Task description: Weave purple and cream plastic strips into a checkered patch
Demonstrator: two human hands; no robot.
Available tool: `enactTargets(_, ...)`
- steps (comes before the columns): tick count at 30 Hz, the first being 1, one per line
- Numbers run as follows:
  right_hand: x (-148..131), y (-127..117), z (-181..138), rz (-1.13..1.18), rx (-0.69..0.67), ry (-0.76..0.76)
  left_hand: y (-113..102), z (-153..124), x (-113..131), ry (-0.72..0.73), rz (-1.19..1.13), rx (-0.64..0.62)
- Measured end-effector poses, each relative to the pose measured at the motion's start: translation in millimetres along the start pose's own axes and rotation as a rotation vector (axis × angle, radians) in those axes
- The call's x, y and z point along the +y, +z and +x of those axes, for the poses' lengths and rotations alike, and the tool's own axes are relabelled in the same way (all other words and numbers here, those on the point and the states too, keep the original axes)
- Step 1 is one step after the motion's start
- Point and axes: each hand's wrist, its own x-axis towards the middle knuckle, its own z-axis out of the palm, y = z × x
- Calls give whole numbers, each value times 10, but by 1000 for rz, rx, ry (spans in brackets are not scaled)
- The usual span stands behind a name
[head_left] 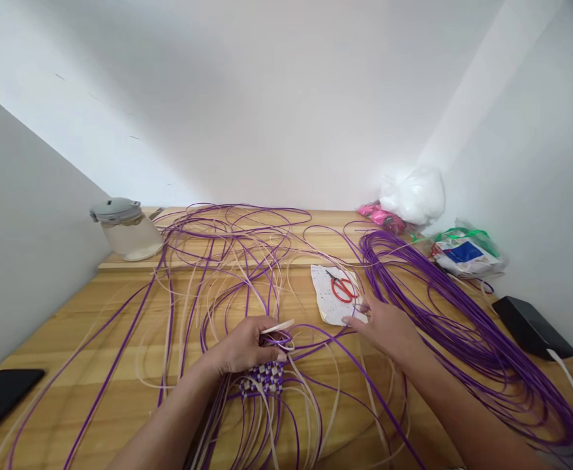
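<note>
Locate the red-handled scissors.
Head view, right of centre: the red-handled scissors lie on the white paper, just beyond the right hand.

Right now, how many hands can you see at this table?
2. The left hand holds the woven purple-and-cream piece; the right hand is at the near right corner of the paper. No other hands show.
</note>
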Motion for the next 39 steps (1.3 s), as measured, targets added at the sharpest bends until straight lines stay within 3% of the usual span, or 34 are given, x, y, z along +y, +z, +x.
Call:
enactTargets(5,133,170,-391,11,-99,-18,-54,-5,30,-6,-1,79)
enactTargets(9,174,200,-304,-90,-78,-42,-121,12,-6,-25,25,192)
enactTargets(15,92,-256,186,-92,-60,-123,-91,27,-135,-61,225,370)
enactTargets(18,-192,-545,165,25,-62,-202,-42,-21,-152,-106,309,394)
enactTargets(20,-469,-618,-1,265,-96,-293,-6,-53,-142,-123,300,395)
enactTargets(23,-872,-467,-292,561,-231,-492,33,-86,-109,-120,241,403)
enactTargets(28,-1140,114,-376,421,-145,-554,-50,-182,-33,-72,130,315)
enactTargets(30,-1125,266,-325,447,-123,-566,-155,-231,39,-78,144,360)
enactTargets(34,-1087,315,-234,534,-143,-581,-356,-188,294,-57,266,561)
enactTargets(36,-1086,262,-179,543,-163,-577,-365,-60,395,-58,366,556)
enactTargets(39,-1064,193,-79,531,-160,-583,-226,177,376,-21,394,447)
